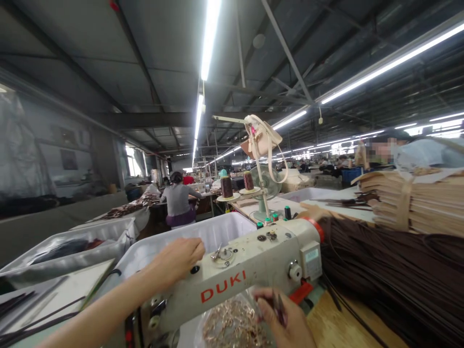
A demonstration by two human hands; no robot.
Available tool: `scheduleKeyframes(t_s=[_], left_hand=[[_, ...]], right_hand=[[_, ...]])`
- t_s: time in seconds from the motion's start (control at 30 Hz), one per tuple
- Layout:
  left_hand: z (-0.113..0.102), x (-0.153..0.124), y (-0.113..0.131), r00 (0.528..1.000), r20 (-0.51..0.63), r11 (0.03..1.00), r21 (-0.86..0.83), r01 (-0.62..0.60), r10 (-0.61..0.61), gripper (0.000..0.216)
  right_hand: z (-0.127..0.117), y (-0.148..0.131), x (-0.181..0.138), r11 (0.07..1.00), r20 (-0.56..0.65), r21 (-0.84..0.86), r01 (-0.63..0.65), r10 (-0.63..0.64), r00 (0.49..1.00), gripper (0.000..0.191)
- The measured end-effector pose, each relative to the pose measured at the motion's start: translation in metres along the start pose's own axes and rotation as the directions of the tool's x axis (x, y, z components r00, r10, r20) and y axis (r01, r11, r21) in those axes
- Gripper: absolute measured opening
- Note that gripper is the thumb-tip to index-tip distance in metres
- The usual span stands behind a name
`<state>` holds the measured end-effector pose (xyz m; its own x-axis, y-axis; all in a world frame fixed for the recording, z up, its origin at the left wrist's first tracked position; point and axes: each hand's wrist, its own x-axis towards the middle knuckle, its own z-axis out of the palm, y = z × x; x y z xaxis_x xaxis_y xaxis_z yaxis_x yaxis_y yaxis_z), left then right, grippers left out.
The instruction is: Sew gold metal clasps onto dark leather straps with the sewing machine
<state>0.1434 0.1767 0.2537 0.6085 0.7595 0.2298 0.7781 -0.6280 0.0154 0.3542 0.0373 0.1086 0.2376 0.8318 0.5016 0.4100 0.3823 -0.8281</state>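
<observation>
The sewing machine stands across the middle of the worktop, its cream body running from the lower left up to the red-rimmed wheel at its right end, and it leaves little free room on either side. To its right a thick heap of dark brown cords crowds the worktop right up to the machine's end, with only a bare wooden strip showing at the near edge. Behind the heap lies a tied bundle of tan strips. Behind the machine a white bin stands close against it. The left hand rests on top of the machine's left part, fingers curled loosely over the casing beside the small metal thread fittings, gripping nothing that can be seen. The right hand is low at the near edge, just under the machine's arm, with thumb and fingers pinched on a small dark tool, too blurred to name. Just left of that hand, under the arm, lies a clear bag of gold metal rings.
</observation>
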Motion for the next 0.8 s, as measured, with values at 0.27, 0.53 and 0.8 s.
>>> scheduleKeyframes(t_s=[0.27, 0.53, 0.8], left_hand=[[0.017, -0.006, 0.017, 0.990, -0.128, 0.965, 0.243, 0.095, -0.065, 0.042], [0.020, -0.006, 0.016, 0.984, -0.171, 0.955, 0.280, 0.103, -0.056, 0.041], [0.017, -0.006, 0.018, 0.984, -0.171, 0.953, 0.288, 0.095, -0.047, 0.040]], right_hand=[[-0.010, -0.058, 0.113, 0.927, -0.076, -0.201, 0.316, -0.336, 0.939, 0.012], [0.020, -0.046, 0.146, 0.863, 0.338, -0.232, 0.448, -0.360, 0.870, 0.010], [0.021, -0.046, 0.153, 0.835, 0.407, -0.248, 0.491, -0.370, 0.835, 0.008]])
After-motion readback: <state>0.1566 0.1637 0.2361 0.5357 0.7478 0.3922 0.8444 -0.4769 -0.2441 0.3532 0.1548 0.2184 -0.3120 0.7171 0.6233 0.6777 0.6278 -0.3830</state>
